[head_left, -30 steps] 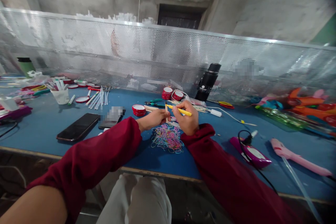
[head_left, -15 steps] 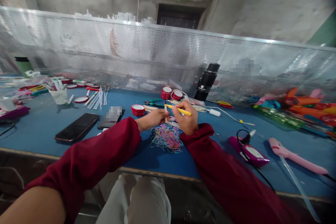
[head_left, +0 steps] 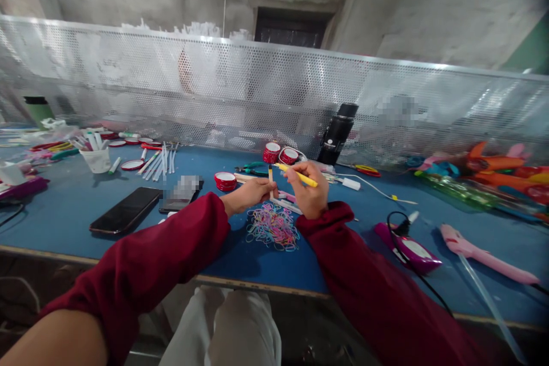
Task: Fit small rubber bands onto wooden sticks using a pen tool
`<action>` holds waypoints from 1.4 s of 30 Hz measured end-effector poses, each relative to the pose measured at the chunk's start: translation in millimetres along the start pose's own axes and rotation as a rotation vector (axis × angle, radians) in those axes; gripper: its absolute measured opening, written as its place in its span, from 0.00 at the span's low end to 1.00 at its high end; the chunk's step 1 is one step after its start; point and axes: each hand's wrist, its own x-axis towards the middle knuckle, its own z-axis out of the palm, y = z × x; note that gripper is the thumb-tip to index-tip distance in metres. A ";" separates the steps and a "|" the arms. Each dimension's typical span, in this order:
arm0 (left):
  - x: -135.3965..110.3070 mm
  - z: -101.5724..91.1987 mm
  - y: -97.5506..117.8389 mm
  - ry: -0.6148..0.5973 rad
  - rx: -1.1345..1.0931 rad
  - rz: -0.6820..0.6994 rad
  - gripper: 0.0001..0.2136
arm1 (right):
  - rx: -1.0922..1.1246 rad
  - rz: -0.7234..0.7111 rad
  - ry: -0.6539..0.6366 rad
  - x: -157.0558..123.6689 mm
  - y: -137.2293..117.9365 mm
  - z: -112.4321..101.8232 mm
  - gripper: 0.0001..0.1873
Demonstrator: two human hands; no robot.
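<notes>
My left hand [head_left: 251, 194] pinches a flat light wooden stick [head_left: 270, 176] and holds it upright. The stick's top end is dark. My right hand [head_left: 312, 190] grips a yellow marker pen [head_left: 309, 180] between thumb and fingers, its tip pointing left towards the top of the stick with a small gap between them. Just below both hands lies a loose pile of small coloured rubber bands [head_left: 274, 227]. Some pale and pink sticks on the table are partly hidden behind my right hand.
On the blue table [head_left: 257, 266] are two phones [head_left: 126, 210], red round tins [head_left: 225, 180], a black flask [head_left: 337, 134], a cup of pens [head_left: 95, 158], a purple device [head_left: 407, 249] and a pink glue gun [head_left: 484, 254] with cables. A perforated metal screen [head_left: 240, 86] stands behind.
My right hand has moved slightly to the right, taking the marker's tip away from the stick. My left hand stays almost still, and more of the stick's dark end shows.
</notes>
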 end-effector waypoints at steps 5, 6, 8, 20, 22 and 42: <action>0.7 -0.1 -2.4 -0.009 -0.029 0.026 0.18 | 0.027 0.088 -0.049 1.6 2.1 2.4 0.12; 0.8 0.1 -2.9 -0.018 -0.033 0.028 0.19 | 0.005 0.095 -0.058 1.2 3.0 3.7 0.12; 0.4 0.9 -2.6 -0.028 -0.028 0.031 0.19 | -0.012 0.108 -0.086 -0.3 4.9 6.5 0.12; 1.7 1.7 -6.6 -0.061 -0.045 0.006 0.17 | 0.216 0.221 -0.141 -4.1 10.2 16.7 0.15; 1.3 1.7 -5.3 -0.014 -0.024 -0.004 0.16 | 0.210 0.208 -0.112 -3.7 9.5 16.4 0.15; 0.8 2.8 0.8 0.031 -0.072 -0.009 0.14 | 0.270 0.227 -0.055 -8.3 15.3 18.0 0.17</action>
